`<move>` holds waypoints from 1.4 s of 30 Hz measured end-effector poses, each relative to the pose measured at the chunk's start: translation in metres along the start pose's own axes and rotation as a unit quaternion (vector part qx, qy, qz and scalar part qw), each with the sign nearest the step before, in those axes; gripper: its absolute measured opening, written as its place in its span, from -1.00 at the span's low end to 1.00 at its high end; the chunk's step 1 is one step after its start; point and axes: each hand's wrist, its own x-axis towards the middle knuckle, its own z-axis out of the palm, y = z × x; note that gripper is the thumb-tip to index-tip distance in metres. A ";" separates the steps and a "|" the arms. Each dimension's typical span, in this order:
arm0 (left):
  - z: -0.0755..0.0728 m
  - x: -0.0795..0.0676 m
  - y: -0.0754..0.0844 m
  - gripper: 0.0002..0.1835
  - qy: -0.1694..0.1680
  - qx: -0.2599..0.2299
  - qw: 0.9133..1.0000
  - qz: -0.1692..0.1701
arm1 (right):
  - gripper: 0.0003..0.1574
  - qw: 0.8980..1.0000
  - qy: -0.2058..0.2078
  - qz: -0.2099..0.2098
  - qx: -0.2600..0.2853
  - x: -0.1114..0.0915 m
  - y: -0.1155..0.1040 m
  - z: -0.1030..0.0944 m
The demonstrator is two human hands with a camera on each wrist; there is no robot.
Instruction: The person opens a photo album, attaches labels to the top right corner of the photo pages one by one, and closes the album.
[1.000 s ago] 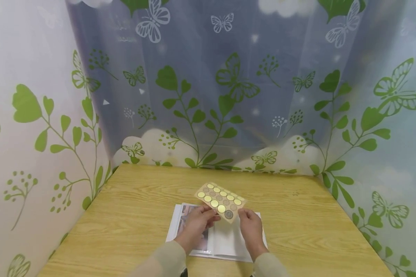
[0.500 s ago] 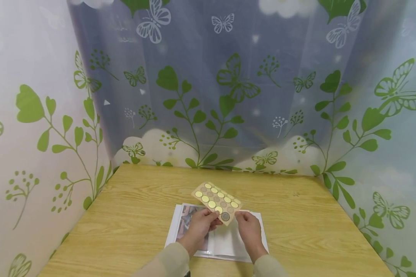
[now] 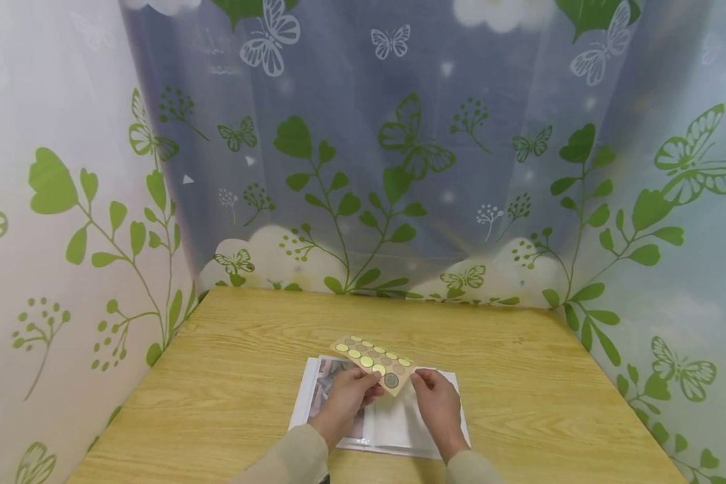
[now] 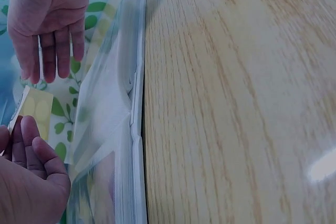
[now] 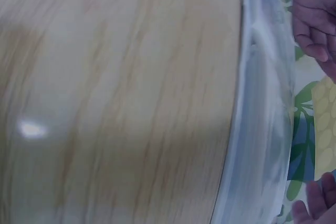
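My left hand point(image 3: 346, 401) pinches a sheet of round gold stickers point(image 3: 367, 362) by its near edge, with the thumb on top. The sheet is tilted above an open photo album point(image 3: 399, 425). Several circles on it are bare, and one near its right corner is grey. At that right corner are the thumb and fingertips of my right hand point(image 3: 438, 407); I cannot tell whether they pinch anything. In the left wrist view, the right hand point(image 4: 50, 22) points its fingers down towards the sheet point(image 4: 39, 109). The right wrist view catches the sheet point(image 5: 324, 129) between both hands.
The album lies on a wood-grain table point(image 3: 218, 376), with a photo page point(image 3: 325, 380) on its left and a white page on its right. Behind the table hangs a curtain point(image 3: 351, 202) patterned with leaves and butterflies; similar cloth covers both sides.
The sheet has shifted slightly left and tipped to a flatter angle in the head view, the left hand moving with it. My right hand stays beside its right corner.
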 end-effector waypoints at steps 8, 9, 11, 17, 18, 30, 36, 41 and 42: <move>-0.002 0.002 0.000 -0.85 0.008 0.000 1.000 0.002 | -0.73 0.974 0.014 -0.180 -0.135 -0.006 0.005 0.005; -0.003 0.002 0.000 -0.85 0.009 0.001 1.000 0.001 | -0.75 0.968 0.019 -0.206 -0.146 -0.006 0.005 0.006; -0.003 0.002 0.000 -0.85 0.009 0.003 1.000 0.005 | -0.78 0.952 0.033 -0.256 -0.164 -0.007 0.004 0.008; -0.003 0.001 0.001 -0.83 0.007 0.004 1.000 0.014 | -0.83 0.914 0.077 -0.349 -0.193 -0.007 0.001 0.015; -0.003 0.001 0.001 -0.83 0.006 0.004 1.000 0.015 | -0.84 0.911 0.079 -0.351 -0.199 -0.007 0.000 0.016; -0.001 0.001 0.000 -0.86 0.001 0.007 1.000 0.018 | -0.84 0.928 0.052 -0.287 -0.232 -0.012 -0.008 0.018; 0.000 0.002 -0.003 -0.85 -0.005 0.007 1.000 0.027 | -0.86 0.937 0.030 -0.260 -0.233 -0.012 -0.012 0.019; 0.001 0.003 -0.004 -0.83 -0.006 0.009 1.000 0.025 | -0.88 0.941 0.019 -0.248 -0.231 -0.013 -0.013 0.019; 0.001 0.002 -0.004 -0.83 -0.006 0.011 1.000 0.025 | -0.88 0.941 0.017 -0.245 -0.233 -0.013 -0.013 0.020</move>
